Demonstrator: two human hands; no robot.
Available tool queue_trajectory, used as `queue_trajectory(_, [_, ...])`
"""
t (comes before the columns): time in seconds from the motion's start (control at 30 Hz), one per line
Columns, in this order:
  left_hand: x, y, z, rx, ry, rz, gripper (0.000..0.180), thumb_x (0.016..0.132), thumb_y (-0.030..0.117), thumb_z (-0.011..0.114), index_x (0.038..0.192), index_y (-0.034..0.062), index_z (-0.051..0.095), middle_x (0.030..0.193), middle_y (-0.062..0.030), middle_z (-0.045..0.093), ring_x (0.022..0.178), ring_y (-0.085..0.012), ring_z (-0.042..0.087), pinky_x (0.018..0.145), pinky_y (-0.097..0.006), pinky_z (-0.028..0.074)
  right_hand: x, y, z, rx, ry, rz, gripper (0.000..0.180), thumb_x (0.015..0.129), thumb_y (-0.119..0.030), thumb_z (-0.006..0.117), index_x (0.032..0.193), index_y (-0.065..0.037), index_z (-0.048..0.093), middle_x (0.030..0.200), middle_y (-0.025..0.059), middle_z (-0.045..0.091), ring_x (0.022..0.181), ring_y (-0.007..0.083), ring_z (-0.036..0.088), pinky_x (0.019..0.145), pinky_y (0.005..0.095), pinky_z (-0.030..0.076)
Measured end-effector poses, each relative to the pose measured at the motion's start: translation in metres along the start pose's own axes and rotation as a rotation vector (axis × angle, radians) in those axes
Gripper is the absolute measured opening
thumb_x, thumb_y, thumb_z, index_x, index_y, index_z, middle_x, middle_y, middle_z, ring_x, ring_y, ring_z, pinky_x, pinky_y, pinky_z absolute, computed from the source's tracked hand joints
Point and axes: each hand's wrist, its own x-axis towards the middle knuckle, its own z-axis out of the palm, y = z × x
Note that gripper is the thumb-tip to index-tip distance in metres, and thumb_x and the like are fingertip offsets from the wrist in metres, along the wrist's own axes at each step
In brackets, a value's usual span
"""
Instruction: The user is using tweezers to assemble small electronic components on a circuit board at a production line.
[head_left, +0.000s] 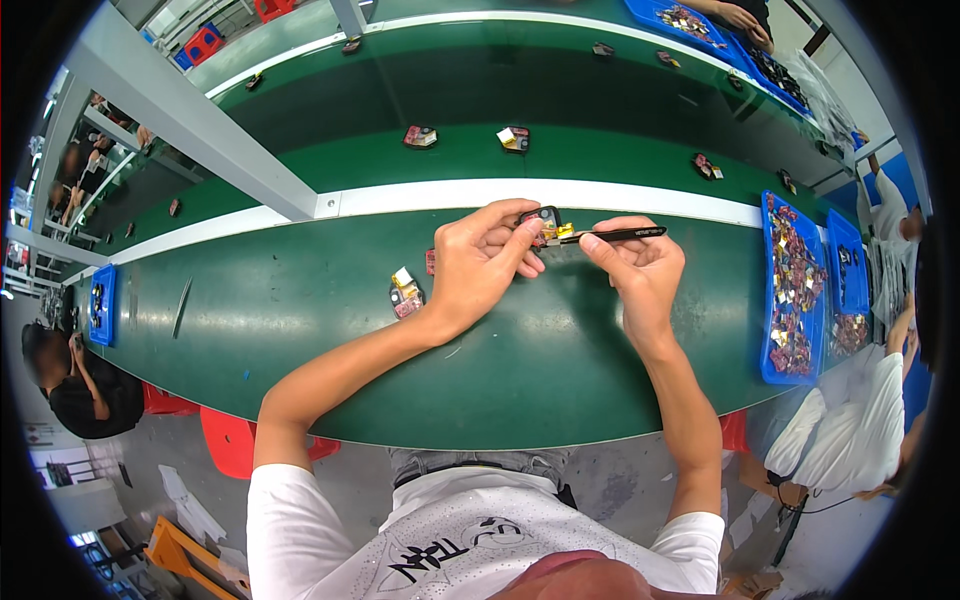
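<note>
Over the green bench (560, 385), the person's left hand (483, 262) is pinching a black-framed part (541, 216) between thumb and fingers, while the right hand (642, 272) is gripping black tweezers (632, 234), their tips pointing at its yellow piece (563, 231); a similar part (406, 294) is lying near the left wrist.

Black-framed part (543, 216), raised, yellow piece (564, 230) showing, black tweezers (632, 234) alongside

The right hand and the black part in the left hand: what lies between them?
In the head view, the front of the black tweezers, held by the right hand, points toward the black part in the left hand.
</note>
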Motion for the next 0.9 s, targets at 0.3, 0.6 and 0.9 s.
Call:
queue_trajectory(0.3, [-0.001, -0.001, 0.003, 0.004, -0.036, -0.047, 0.027, 0.1, 0.006, 0.065, 0.122, -0.01, 0.064, 0.089, -0.0151, 0.073, 0.069, -0.0164, 0.072, 0.061, -0.025, 0.06, -0.001, 0.004, -0.002, -0.079, -0.045, -0.111, 0.016, 0.081, 0.002, 0.083, 0.093, 0.002, 0.072, 0.073, -0.0015, 0.066, 0.054, -0.0025, 0.04, 0.049, 0.0173, 0.028])
queue_trajectory(0.6, [0.001, 0.0, 0.01, -0.034, -0.056, -0.066, 0.028, 0.101, 0.007, 0.064, 0.123, -0.0099, 0.064, 0.089, -0.0155, 0.072, 0.069, -0.0172, 0.072, 0.06, -0.026, 0.06, 0.001, 0.003, -0.011, 0.013, -0.078, -0.015, 0.015, 0.083, 0.005, 0.08, 0.094, 0.004, 0.07, 0.068, -0.0041, 0.061, 0.055, -0.0032, 0.04, 0.049, 0.0167, 0.029])
queue_trajectory(0.9, [0.005, -0.001, 0.011, -0.169, -0.134, -0.161, 0.03, 0.103, 0.012, 0.062, 0.124, -0.0101, 0.064, 0.094, -0.0167, 0.071, 0.069, -0.0196, 0.072, 0.057, -0.028, 0.061, 0.002, 0.007, -0.017, 0.023, -0.092, -0.105, 0.015, 0.081, 0.005, 0.081, 0.092, 0.004, 0.071, 0.07, 0.0001, 0.066, 0.055, -0.0025, 0.042, 0.049, 0.0166, 0.029])
